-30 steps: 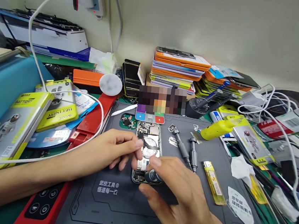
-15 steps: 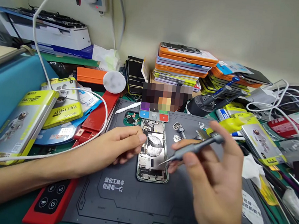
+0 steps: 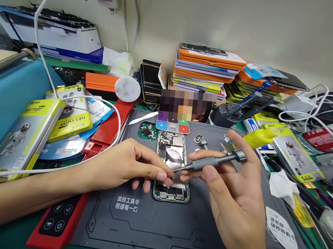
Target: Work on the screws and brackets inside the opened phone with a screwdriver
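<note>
An opened phone (image 3: 171,141) lies upright on the dark grey work mat (image 3: 155,228), its inner parts showing. In my right hand (image 3: 235,203) is a grey precision screwdriver (image 3: 206,163), held slantwise with its tip pointing left over the phone. My left hand (image 3: 138,165) is closed in a pinch above the phone's middle, its fingertips right at the screwdriver's tip. Whatever sits between those fingertips is too small or too hidden to make out. Both hands cover part of the phone.
A red device with touch buttons (image 3: 55,223) runs along the mat's left side. Yellow battery boxes (image 3: 25,137) stand farther left. Behind the phone are a screwdriver holder (image 3: 222,115) and stacked orange boxes (image 3: 210,60). A white cable (image 3: 118,125) loops over the left forearm area.
My left hand has moved right across the phone, its fingertips meeting the screwdriver's tip. The screwdriver has lifted and turned flatter, away from the phone's lower part.
</note>
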Action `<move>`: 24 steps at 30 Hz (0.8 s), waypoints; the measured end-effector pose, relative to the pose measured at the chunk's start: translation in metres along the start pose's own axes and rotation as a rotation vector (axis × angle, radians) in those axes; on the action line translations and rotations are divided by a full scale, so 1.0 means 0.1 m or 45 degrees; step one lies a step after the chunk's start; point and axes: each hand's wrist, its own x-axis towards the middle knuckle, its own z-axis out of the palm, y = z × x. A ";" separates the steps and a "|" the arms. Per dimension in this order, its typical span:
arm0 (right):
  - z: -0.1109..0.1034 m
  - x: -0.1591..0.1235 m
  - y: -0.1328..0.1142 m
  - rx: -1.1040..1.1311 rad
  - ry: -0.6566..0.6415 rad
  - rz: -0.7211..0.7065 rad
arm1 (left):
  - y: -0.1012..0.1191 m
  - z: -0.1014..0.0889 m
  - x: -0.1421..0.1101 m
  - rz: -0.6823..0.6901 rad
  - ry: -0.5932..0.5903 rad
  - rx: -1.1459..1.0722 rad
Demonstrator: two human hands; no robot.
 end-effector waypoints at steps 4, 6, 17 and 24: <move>0.00 -0.01 0.02 -0.048 -0.022 -0.004 | 0.01 0.00 -0.01 -0.008 -0.007 0.000; 0.00 0.00 0.03 -0.029 -0.044 0.028 | 0.01 0.01 -0.01 -0.009 -0.015 0.004; 0.00 0.05 0.04 0.092 -0.057 0.163 | 0.04 0.00 -0.02 -0.010 -0.004 0.100; -0.04 0.08 0.02 0.193 -0.051 0.190 | 0.03 0.00 -0.02 0.017 -0.025 0.025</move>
